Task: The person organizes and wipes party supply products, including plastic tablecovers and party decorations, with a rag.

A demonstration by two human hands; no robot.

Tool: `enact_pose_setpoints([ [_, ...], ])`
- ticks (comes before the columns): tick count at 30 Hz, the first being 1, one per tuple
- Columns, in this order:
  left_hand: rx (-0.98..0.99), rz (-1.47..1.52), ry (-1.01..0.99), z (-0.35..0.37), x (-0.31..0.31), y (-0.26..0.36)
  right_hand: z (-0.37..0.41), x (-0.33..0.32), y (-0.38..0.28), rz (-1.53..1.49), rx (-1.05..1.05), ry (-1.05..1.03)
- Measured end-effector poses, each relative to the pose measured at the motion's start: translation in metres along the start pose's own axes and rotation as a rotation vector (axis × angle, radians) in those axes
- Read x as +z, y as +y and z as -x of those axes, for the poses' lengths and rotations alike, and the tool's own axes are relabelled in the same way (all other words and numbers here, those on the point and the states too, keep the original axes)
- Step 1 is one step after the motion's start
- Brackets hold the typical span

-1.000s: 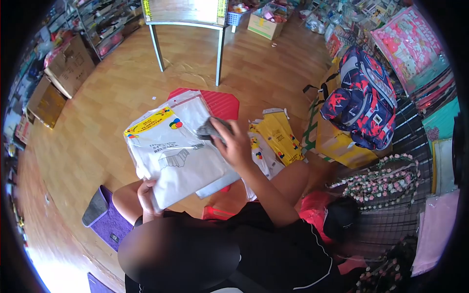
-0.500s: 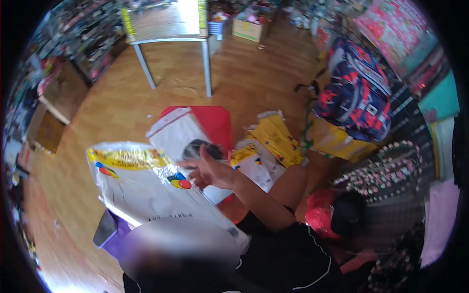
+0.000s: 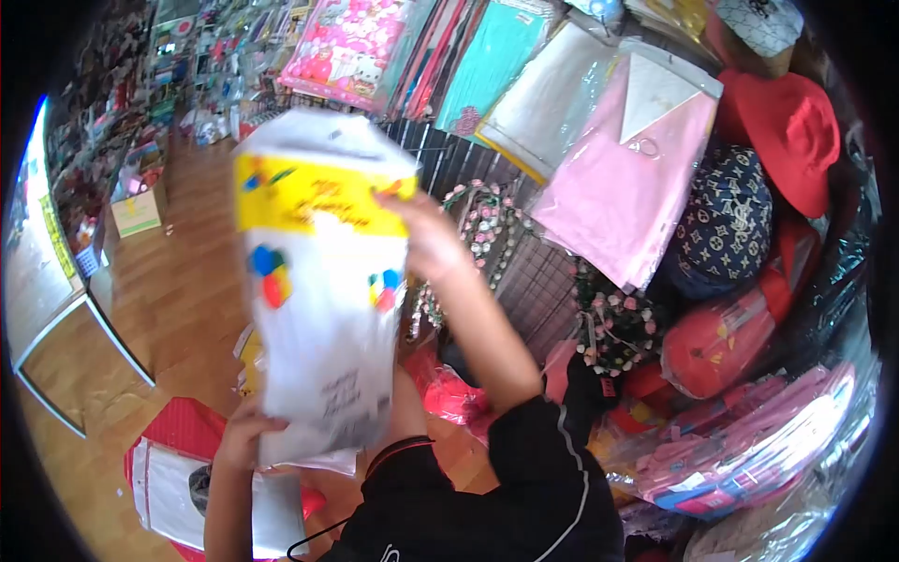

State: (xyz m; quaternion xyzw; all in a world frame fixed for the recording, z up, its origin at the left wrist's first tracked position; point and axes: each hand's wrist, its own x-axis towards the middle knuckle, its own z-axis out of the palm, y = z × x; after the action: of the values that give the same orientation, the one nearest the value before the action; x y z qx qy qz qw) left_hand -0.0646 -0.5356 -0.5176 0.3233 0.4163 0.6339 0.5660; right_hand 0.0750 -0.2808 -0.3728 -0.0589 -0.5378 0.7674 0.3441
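Upright in front of me is a white plastic bag [image 3: 323, 328] with a yellow printed header and coloured balloon pictures, slightly blurred. My right hand [image 3: 433, 242] is closed on its upper right edge, around the yellow band. Down at the lower left corner, my left hand [image 3: 242, 436] pinches the bag with its thumb over the front. Below the left arm, a flat white packet [image 3: 173, 487] lies on a red piece [image 3: 178, 421] on the floor. Part of a yellow packet [image 3: 248, 361] shows behind the bag's left edge.
A wire rack [image 3: 552, 290] on the right carries packaged cloths, flower garlands [image 3: 482, 225], a dark patterned cap [image 3: 726, 225] and a red hat [image 3: 791, 131]. Packed pink goods [image 3: 740, 440] are piled at lower right. A metal-legged table [image 3: 56, 328] and a cardboard box [image 3: 138, 214] stand left.
The view has swung right toward the rack. The balloon-print bag is now raised upright. My right hand, fingers spread before, grips its edge; my left hand has come into view.
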Motion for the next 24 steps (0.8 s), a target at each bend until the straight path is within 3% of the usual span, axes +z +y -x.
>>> enact_pose_setpoints([
  [3,0.122,0.007,0.050,-0.029,0.033,0.000,0.009,-0.005,-0.065,0.307,-0.313,0.188],
  [5,0.198,-0.052,0.212,-0.043,0.038,-0.002,0.003,-0.014,-0.107,0.595,-0.558,0.328],
  [9,0.193,-0.108,0.294,-0.048,0.029,-0.012,-0.044,-0.040,-0.209,1.182,-0.864,0.710],
  [11,0.159,-0.104,0.307,-0.044,0.015,-0.028,-0.078,-0.060,-0.259,1.290,-0.926,0.988],
  [14,0.133,-0.079,0.328,-0.036,0.007,-0.048,-0.125,-0.097,-0.325,1.245,-0.939,1.061],
  [16,0.069,-0.069,0.467,-0.028,0.005,-0.053,-0.149,-0.119,-0.359,1.340,-1.014,1.322],
  [17,0.073,-0.072,0.462,-0.027,0.003,-0.058,-0.160,-0.132,-0.373,1.298,-1.014,1.315],
  [19,0.015,-0.004,0.648,-0.027,-0.002,-0.069,-0.146,-0.111,-0.364,1.270,-1.022,1.353],
  [22,0.013,0.048,0.671,-0.032,-0.013,-0.087,-0.148,-0.120,-0.370,1.341,-1.006,1.400],
  [24,0.013,0.103,0.676,-0.038,-0.010,-0.092,-0.154,-0.133,-0.379,1.397,-0.790,1.527],
])
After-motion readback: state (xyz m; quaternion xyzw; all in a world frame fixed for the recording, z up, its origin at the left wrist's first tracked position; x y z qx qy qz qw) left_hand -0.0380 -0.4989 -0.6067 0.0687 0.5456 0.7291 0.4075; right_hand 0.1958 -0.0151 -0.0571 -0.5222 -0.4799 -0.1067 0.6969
